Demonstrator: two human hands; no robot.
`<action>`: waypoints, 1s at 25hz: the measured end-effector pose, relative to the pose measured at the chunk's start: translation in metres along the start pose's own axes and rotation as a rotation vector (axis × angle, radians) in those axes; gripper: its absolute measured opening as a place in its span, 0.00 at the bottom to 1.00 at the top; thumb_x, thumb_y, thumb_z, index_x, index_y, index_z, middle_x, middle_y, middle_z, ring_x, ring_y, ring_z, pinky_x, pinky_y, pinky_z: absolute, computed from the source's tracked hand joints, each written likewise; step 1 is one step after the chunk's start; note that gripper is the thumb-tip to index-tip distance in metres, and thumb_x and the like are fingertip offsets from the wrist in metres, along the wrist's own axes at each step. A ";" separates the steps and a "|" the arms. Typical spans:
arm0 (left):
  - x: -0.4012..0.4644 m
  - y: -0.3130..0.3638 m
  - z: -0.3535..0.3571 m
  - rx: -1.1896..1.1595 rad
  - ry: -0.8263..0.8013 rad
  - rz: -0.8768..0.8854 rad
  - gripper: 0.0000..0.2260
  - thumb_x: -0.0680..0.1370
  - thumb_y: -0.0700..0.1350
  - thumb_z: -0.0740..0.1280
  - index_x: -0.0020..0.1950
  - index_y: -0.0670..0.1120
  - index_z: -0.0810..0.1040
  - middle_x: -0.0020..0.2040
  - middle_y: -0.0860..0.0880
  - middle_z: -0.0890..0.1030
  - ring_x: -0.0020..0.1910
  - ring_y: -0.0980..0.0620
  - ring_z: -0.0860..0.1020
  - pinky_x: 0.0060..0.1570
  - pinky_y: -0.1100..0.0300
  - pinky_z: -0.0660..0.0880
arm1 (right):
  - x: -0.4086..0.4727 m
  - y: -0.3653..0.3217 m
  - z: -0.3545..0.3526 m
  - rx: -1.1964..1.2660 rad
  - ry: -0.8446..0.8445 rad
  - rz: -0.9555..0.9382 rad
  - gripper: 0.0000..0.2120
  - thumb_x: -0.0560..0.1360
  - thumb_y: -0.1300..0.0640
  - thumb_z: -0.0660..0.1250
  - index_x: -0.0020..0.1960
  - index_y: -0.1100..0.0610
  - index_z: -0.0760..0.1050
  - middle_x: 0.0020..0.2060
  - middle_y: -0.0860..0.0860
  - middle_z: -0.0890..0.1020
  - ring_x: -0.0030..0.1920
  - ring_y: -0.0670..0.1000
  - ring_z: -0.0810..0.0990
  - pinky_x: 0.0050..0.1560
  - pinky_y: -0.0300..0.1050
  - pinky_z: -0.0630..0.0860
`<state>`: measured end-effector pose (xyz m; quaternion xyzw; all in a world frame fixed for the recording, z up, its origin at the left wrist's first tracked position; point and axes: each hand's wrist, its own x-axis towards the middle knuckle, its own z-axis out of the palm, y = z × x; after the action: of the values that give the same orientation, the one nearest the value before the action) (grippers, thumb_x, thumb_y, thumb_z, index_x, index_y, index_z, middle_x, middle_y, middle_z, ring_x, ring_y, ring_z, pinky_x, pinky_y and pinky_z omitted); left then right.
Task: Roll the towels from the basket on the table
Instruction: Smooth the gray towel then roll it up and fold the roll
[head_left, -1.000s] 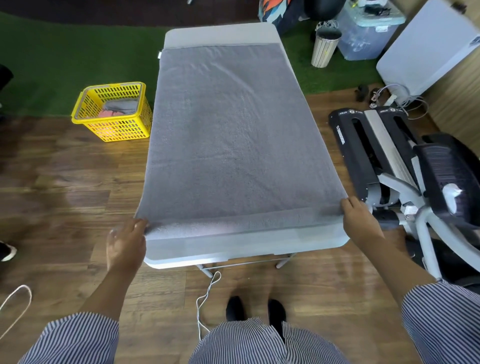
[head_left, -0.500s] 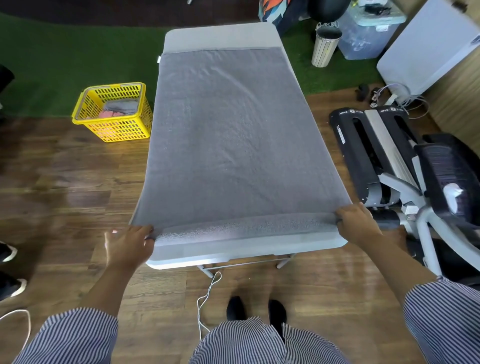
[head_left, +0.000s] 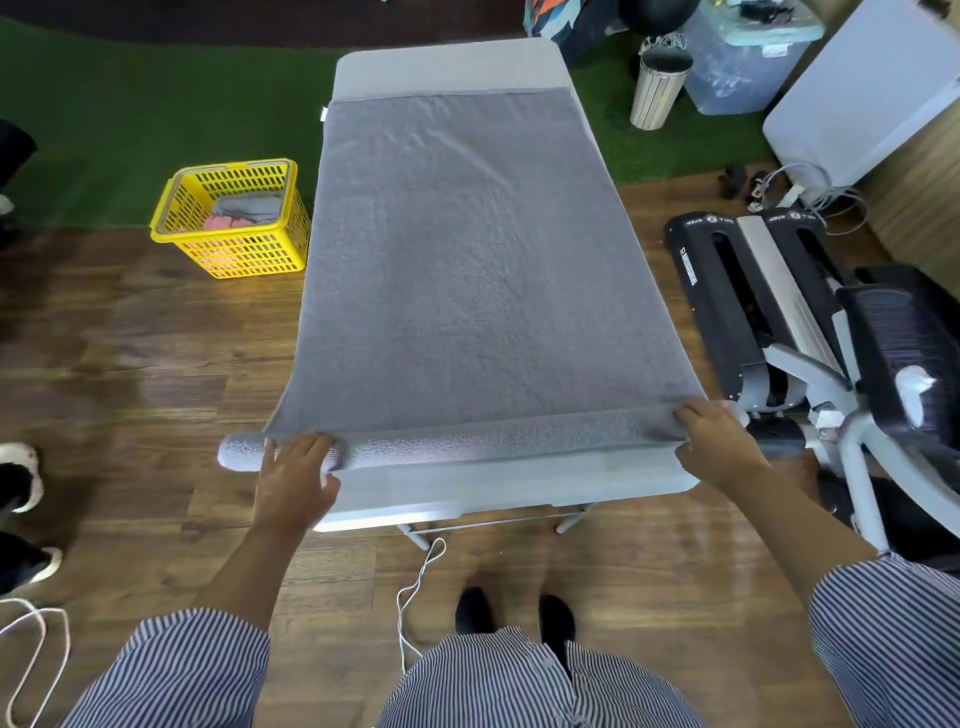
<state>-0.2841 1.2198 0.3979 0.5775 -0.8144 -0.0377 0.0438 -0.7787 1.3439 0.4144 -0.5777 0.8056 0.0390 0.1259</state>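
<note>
Towel (head_left: 467, 260) on my feed is a big grey one spread along the table (head_left: 447, 62), near edge rolled into a low tube. Left hand (head_left: 296, 478) lies flat on the tube's left end, fingers straight and close together. Right hand (head_left: 719, 441) has fingers curled over the right end. Farther left, the yellow basket (head_left: 228, 221) sits on the floor with more cloth inside.

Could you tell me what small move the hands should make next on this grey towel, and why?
Probably push the roll one more turn away from the body. Only the near edge of the grey towel is rolled, the rest lies flat on the table, and the left hand and right hand already rest on its ends.
</note>
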 end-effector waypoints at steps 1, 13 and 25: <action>0.000 0.003 -0.001 0.004 -0.012 0.002 0.18 0.64 0.35 0.74 0.53 0.39 0.81 0.50 0.41 0.83 0.50 0.39 0.81 0.62 0.33 0.64 | 0.000 -0.001 0.001 0.014 0.006 0.012 0.10 0.63 0.70 0.64 0.44 0.68 0.77 0.45 0.62 0.79 0.48 0.65 0.76 0.57 0.59 0.70; 0.006 0.004 -0.015 -0.022 0.006 0.064 0.10 0.67 0.37 0.70 0.48 0.42 0.81 0.45 0.46 0.83 0.43 0.42 0.81 0.46 0.43 0.76 | 0.005 -0.001 -0.006 -0.008 0.063 0.037 0.10 0.66 0.73 0.62 0.46 0.67 0.73 0.44 0.62 0.76 0.42 0.64 0.75 0.44 0.58 0.72; -0.001 0.014 -0.020 0.087 -0.045 0.005 0.14 0.67 0.48 0.59 0.43 0.46 0.82 0.38 0.50 0.83 0.39 0.46 0.82 0.47 0.42 0.71 | 0.008 -0.004 -0.003 -0.168 -0.104 -0.030 0.09 0.73 0.61 0.59 0.48 0.58 0.76 0.48 0.54 0.79 0.53 0.57 0.75 0.68 0.52 0.59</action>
<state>-0.2949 1.2256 0.4194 0.5756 -0.8176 -0.0152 0.0007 -0.7773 1.3348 0.4153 -0.5954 0.7831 0.1342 0.1192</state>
